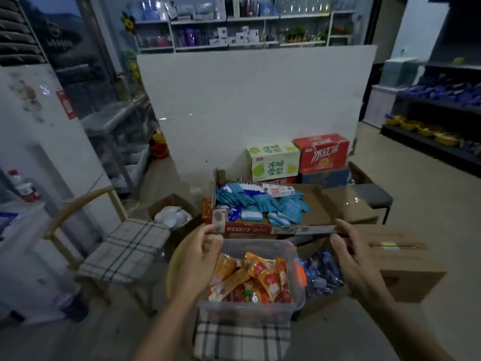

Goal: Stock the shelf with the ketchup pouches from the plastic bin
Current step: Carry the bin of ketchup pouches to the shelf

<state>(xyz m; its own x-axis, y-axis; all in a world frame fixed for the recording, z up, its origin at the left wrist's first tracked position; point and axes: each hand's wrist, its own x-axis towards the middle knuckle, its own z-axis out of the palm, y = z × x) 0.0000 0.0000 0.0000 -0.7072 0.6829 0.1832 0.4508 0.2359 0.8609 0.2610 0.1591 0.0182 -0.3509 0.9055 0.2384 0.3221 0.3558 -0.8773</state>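
A clear plastic bin (261,245) stands on a plaid-cushioned chair (242,340) right below me. It holds several orange and red ketchup pouches (256,278). Just behind the bin lies a flat cardboard tray (316,209) with blue packets (263,205) in it. My left hand (201,252) pinches the left end of the tray's front edge. At the right end of that edge, my right hand (350,252) grips it between fingers and thumb. Neither hand touches the pouches. A dark shelf (440,104) stands far right.
A second plaid chair (125,247) is at the left, with a box of white bowls (173,216) behind it. Drink cartons (298,158) are stacked before a white partition (255,100). A brown carton (406,267) and blue packets (321,273) lie right of the bin.
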